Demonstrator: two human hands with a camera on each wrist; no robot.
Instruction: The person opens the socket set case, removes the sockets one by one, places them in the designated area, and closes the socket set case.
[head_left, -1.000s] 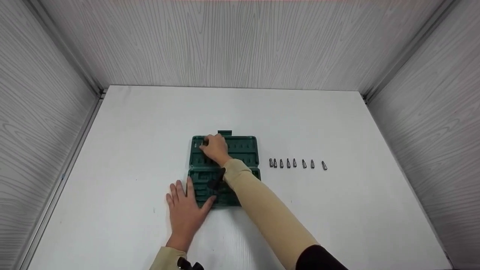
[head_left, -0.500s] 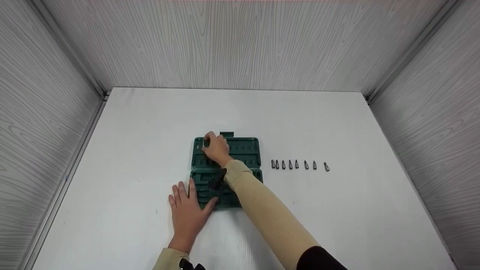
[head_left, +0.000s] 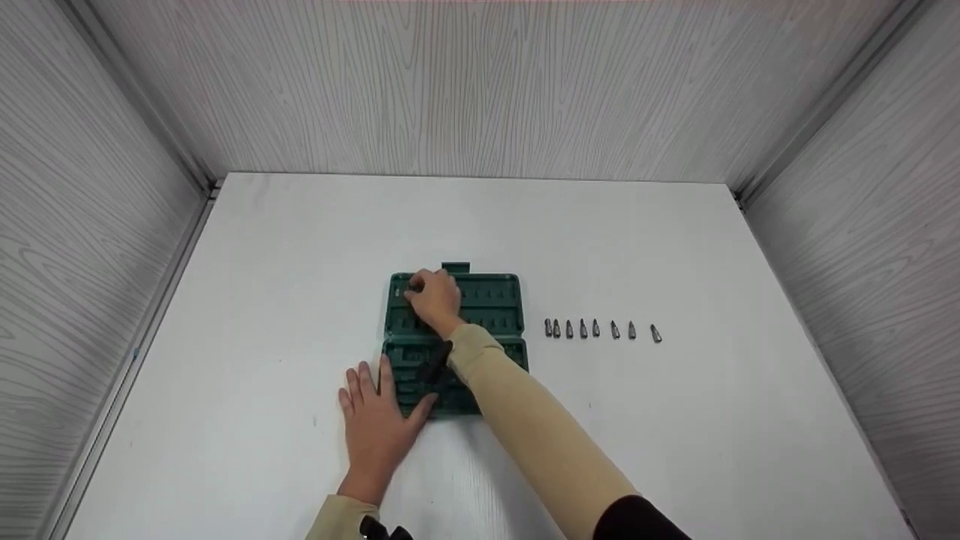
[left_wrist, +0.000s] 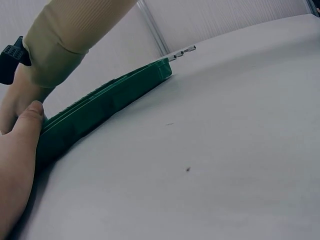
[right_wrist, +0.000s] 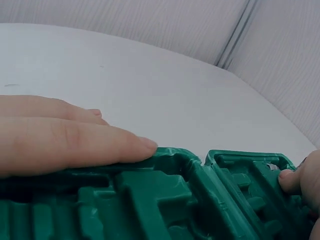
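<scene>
An open green plastic bit case [head_left: 491, 300] lies on the white table, its moulded slots facing up. My left hand [head_left: 379, 431] rests flat at the case's front left corner, fingers extended along the side and thumb on the front edge. My right hand [head_left: 436, 296] reaches over the far half, fingers bent down at its left end. Between thumb and index finger it pinches a small metal bit, mostly hidden. One silver bit [right_wrist: 271, 166] sits in a slot beside the right thumb [right_wrist: 289, 181]. The right forearm covers part of the near half.
To the right of the case, several metal bits [head_left: 583, 328] lie in a loose row on the table [head_left: 712, 420]. A latch tab [head_left: 455, 267] sticks out from the case's far edge. Grey wood-grain panels [head_left: 480, 90] enclose the back and sides.
The right hand's fingers lifted slightly half a second ago and are lower over the far left slots now. The left hand stays on the case. The whole view has shifted slightly.
</scene>
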